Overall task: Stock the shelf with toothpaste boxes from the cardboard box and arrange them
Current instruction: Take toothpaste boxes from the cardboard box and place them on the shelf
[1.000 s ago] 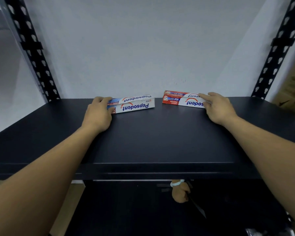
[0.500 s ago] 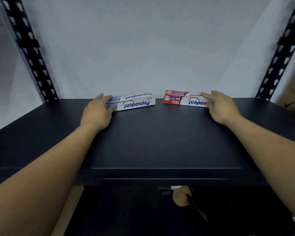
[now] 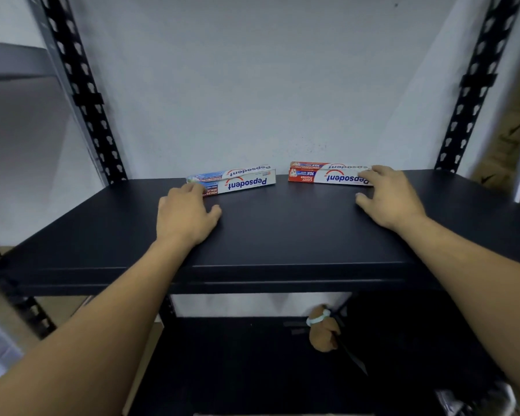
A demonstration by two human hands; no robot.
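Toothpaste boxes lie flat at the back of the black shelf [image 3: 282,235], near the white wall [image 3: 252,85], with a gap between them. The left hand [image 3: 186,216] rests palm down on the shelf. Its fingertips touch the left end of the blue toothpaste box [image 3: 240,181], which lies at 1 o'clock from the hand. The right hand [image 3: 388,196] lays loose fingers on the right end of the red toothpaste box [image 3: 321,175], which lies at 10 o'clock from it. Both thumbs stick out wide on the shelf. Neither hand grips a box.
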